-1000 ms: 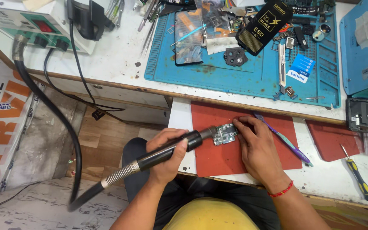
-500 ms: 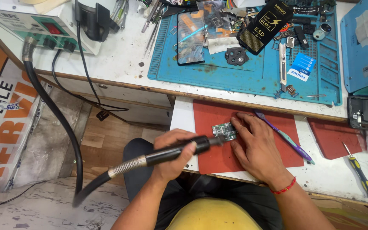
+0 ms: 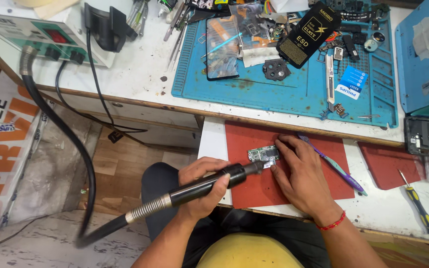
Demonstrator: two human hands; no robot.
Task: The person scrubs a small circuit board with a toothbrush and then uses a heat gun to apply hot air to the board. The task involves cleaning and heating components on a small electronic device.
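The left hand is gripping the black handle of a hot-air wand, fingers wrapped fully around the barrel. The wand is lying at a shallow angle, its metal nozzle pointing right and slightly up, with the tip sitting at the lower edge of a small circuit board. Whether the nozzle is touching the board cannot be told. A coiled metal collar and a thick black hose are trailing from the wand's rear, down to the floor and back up to a white station unit on the upper bench.

The right hand is resting palm down on a red mat, fingers extended and close together, the fingertips pressing against the right side of the circuit board and holding nothing else. The board is lying flat near the mat's upper left area.

A purple-handled toothbrush is lying diagonally on the mat, just beside the right hand. A yellow-and-black screwdriver is lying further right on the white bench, near a second red mat. Above, a blue work mat is carrying a phone, small parts and tools.
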